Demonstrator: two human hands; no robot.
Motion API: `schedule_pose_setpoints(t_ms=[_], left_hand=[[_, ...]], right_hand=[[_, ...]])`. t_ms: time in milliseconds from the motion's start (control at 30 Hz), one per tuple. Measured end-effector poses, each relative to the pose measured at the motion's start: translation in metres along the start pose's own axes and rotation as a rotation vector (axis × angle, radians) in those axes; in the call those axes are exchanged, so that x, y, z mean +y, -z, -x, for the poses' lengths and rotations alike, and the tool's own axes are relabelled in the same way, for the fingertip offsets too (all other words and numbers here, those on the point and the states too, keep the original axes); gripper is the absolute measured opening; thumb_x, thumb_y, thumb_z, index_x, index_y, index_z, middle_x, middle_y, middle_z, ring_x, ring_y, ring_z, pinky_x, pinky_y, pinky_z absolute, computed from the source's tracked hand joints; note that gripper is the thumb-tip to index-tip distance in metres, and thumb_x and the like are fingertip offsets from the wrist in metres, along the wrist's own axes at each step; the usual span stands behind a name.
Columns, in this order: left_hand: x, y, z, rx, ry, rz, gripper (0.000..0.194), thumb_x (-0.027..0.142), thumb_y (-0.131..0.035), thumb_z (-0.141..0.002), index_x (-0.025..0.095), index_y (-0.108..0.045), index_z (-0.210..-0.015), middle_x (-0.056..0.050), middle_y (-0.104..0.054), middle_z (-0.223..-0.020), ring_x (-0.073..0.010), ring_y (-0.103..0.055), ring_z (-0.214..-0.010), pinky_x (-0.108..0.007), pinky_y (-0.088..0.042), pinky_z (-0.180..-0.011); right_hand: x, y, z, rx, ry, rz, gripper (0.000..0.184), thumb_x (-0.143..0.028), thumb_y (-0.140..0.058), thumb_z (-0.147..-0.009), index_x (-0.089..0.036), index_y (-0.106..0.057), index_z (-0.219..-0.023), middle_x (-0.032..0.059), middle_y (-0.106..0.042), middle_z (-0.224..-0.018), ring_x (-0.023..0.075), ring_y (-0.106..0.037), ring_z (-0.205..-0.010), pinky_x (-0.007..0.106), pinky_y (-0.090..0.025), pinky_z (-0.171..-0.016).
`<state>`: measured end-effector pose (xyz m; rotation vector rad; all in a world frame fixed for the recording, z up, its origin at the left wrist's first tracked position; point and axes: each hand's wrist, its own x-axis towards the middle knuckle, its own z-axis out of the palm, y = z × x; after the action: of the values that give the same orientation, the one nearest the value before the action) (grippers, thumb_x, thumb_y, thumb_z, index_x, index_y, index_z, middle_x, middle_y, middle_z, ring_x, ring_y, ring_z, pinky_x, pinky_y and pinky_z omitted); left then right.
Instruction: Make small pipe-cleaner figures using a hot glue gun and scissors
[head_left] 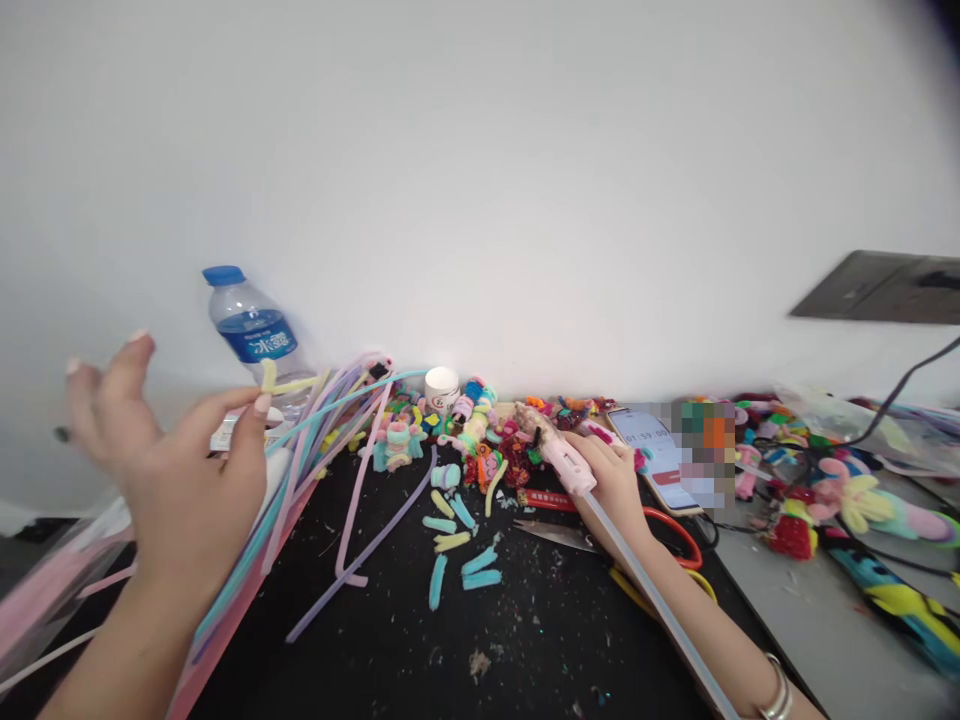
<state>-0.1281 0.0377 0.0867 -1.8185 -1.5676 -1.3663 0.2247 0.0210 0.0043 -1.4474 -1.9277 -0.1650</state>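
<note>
My left hand (pixel 191 465) is raised at the left, thumb and index finger pinching a pale yellow pipe cleaner piece (pixel 268 377), the other fingers spread. My right hand (pixel 609 475) is wrapped round a pink hot glue gun (pixel 564 458) with a stained nozzle pointing toward the wall. A long translucent glue stick (pixel 649 590) trails from its rear. Several short blue and yellow pipe cleaner pieces (pixel 481 579) lie on the black mat (pixel 420 660) between my hands. A small striped roll (pixel 445 477) sits just beyond them.
Long pastel pipe cleaners (pixel 289 520) fan out beside my left hand, near a water bottle (pixel 255 325). Small fuzzy figures (pixel 399 443) and a white cup (pixel 442 388) line the wall. Scissors (pixel 559 535), a phone (pixel 649 450), a cable (pixel 900 390) and more fuzzy crafts (pixel 862 500) are at the right.
</note>
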Motion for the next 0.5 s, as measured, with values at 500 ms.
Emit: schedule_pose_setpoints(t_ms=[500], left_hand=[[0.082,-0.068,0.063,-0.577,0.126,0.649,0.014,0.018,-0.046,-0.087,0.016,-0.060,-0.087,-0.003,-0.062,-0.082,-0.0143,-0.058,-0.074,-0.025,-0.046,-0.066]], right_hand=[[-0.018,0.021,0.002,0.150,-0.328,-0.360,0.028,-0.036,-0.054,-0.079,-0.017,-0.065,-0.096,0.0097,-0.070,-0.095,0.0253,-0.064,-0.087,0.038,-0.050,-0.081]])
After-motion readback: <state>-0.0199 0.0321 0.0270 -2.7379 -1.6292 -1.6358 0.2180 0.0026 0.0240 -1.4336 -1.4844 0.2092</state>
